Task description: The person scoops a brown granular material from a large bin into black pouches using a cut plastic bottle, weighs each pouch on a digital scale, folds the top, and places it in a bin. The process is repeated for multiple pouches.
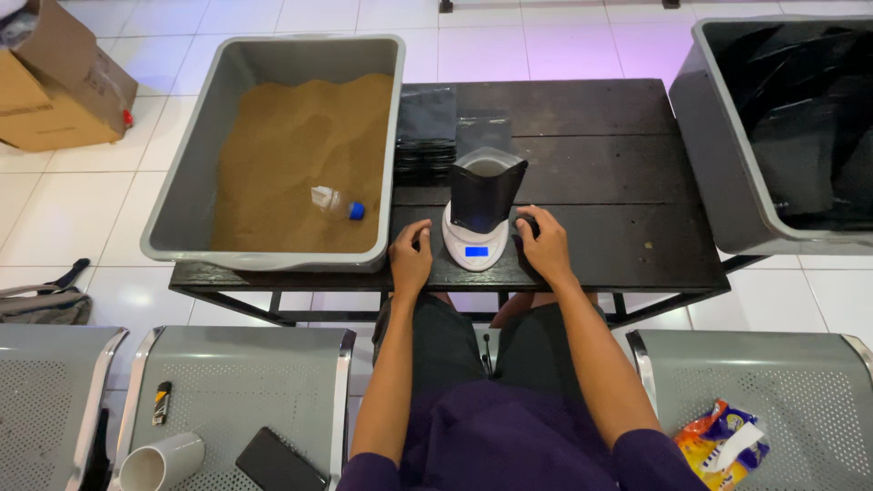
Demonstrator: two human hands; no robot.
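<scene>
An open black stand-up pouch (487,191) stands on a small white digital scale (475,247) with a lit blue display, near the front edge of a dark wooden table (600,164). My left hand (411,255) rests on the table just left of the scale, fingers loosely curled and holding nothing. My right hand (544,241) rests just right of the scale, fingers bent over a small dark thing I cannot make out. A grey tub (182,182) of brown granular material sits to the left, with a cut plastic bottle scoop (336,202) with a blue cap lying in it.
A stack of flat black pouches (427,132) lies behind the scale. A second grey tub (718,173) at the right holds black pouches. Metal bench seats below carry a white mug (162,462), a phone (277,462), a lighter (162,402) and a snack packet (723,441). A cardboard box (55,82) stands at the far left.
</scene>
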